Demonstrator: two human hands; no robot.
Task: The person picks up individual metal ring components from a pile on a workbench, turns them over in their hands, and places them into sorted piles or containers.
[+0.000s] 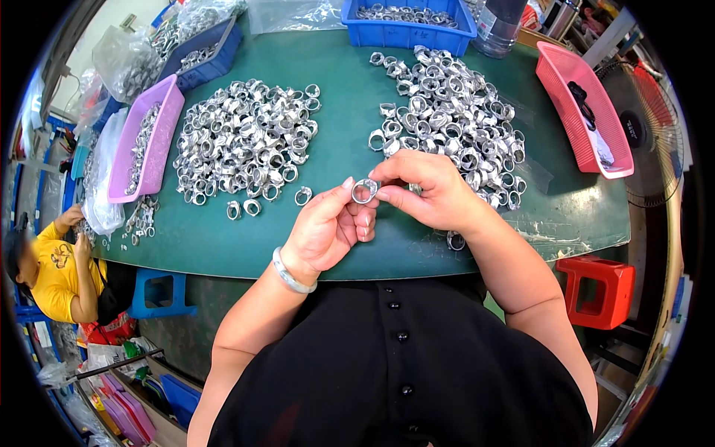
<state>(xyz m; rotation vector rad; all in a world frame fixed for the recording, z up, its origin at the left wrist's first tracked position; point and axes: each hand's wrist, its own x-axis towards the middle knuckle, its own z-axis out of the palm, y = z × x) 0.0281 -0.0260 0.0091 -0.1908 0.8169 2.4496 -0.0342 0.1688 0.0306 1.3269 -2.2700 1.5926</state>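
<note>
Left hand [325, 232], nearly closed: thumb and forefinger pinch the left side of one silver-coloured metal ring [370, 184], remaining fingers curled. Right hand [432, 186]: thumb and forefinger drawn together on the opposite edge of that ring. The ring is held up above the near part of the green desk [342, 89] and serves as reference for all positions below.

Left and beyond: a heaped pile of similar rings [246, 138], several loose pieces lying at its near side. Farther left: a lilac basket [162, 160] containing small metal parts. Right and beyond: a second heap [454, 112], partly hidden by the right hand. Nearer and to the right: one loose ring [456, 240] beside the right forearm. Straight beyond, slightly right: a blue bin [410, 36] of metal parts. Far right: a pink basket [614, 127] holding a dark article.
</note>
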